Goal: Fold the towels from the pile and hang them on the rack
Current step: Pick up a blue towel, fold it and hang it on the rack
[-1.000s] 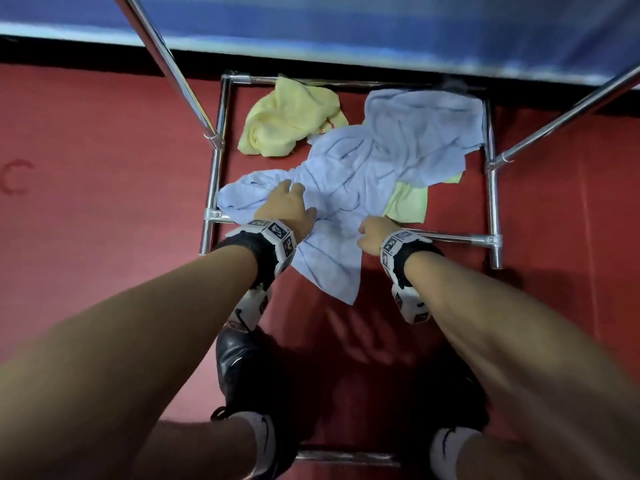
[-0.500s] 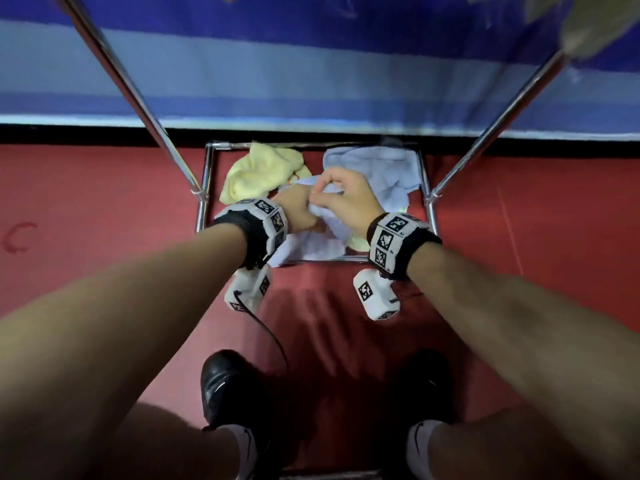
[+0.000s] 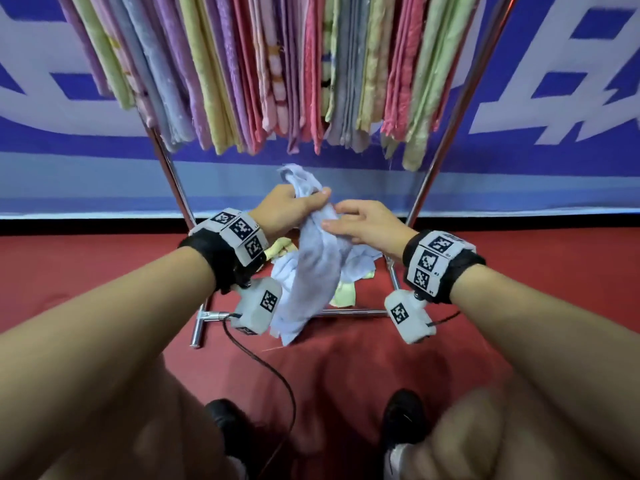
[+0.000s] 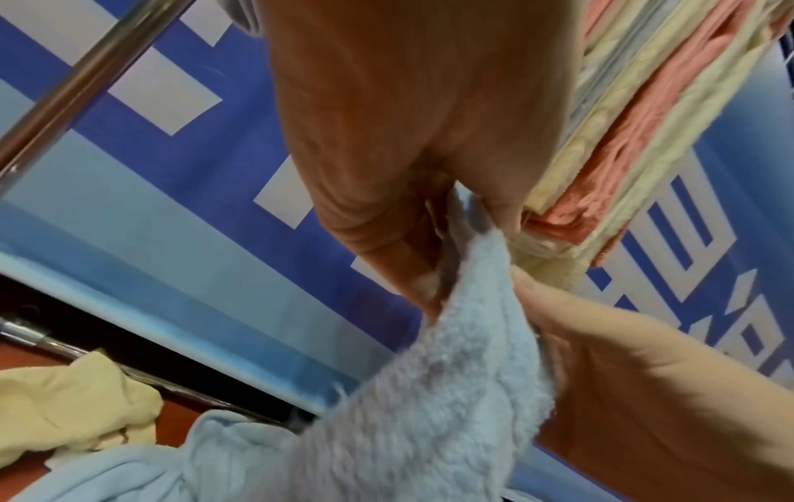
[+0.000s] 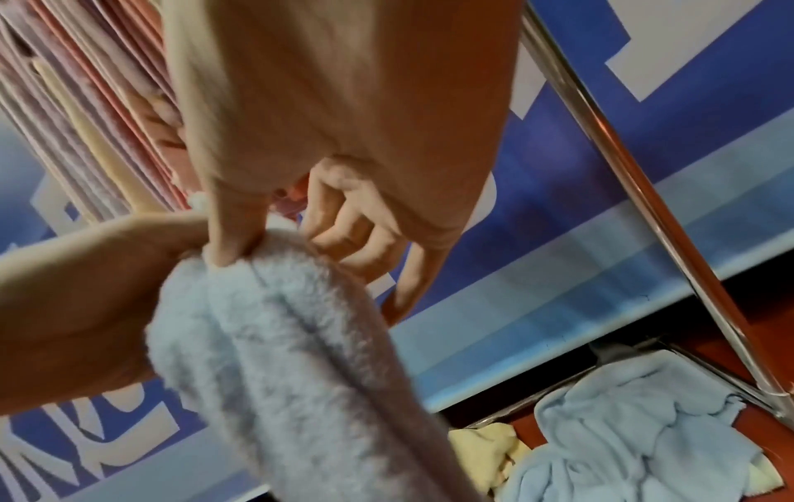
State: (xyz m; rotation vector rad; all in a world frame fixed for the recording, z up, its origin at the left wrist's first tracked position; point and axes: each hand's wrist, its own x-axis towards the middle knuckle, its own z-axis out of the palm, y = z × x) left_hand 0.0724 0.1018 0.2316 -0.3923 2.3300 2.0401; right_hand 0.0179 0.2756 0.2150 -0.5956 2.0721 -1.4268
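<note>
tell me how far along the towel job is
Done: many folded towels hang on the rack. In hand: left hand grips a crumpled light blue towel; right hand touches it. Left: blue and yellow towels on the floor.

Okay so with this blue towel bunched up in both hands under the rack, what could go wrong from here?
1. The light blue towel is crumpled, with its corners out of sight; the left hand and right hand may fold it crooked.
2. Its tail hangs low near the pile on the floor and could drag or snag there.
3. The hanging towels are packed tightly, so finding a gap looks hard.
</note>
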